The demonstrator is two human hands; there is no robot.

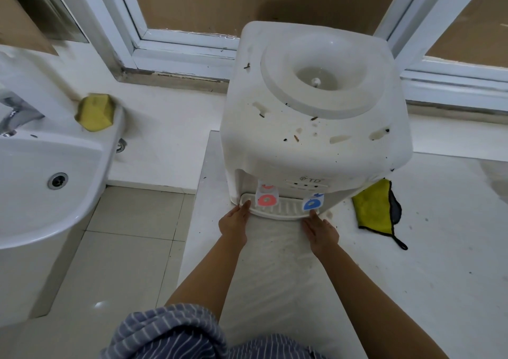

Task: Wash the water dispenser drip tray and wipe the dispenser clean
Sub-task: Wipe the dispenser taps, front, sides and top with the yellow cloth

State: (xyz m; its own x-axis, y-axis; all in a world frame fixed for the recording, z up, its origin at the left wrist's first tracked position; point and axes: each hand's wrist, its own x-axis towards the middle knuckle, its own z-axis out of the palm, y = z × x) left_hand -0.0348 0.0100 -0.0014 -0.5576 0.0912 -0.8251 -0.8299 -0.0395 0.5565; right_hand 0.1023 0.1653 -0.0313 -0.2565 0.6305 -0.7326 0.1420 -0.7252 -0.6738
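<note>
A white tabletop water dispenser stands on a white counter, its top spotted with dark debris. A red tap and a blue tap hang over the white ribbed drip tray at its base. My left hand holds the tray's left end, fingers over the rim. My right hand touches the tray's right front edge; how its fingertips lie is hard to see. A yellow and grey cloth lies on the counter to the right of the dispenser.
A white wash basin with a chrome tap stands at the left, a yellow sponge on its rim. The counter is dusty with specks. White window frames run behind the dispenser. Tiled floor lies below the basin.
</note>
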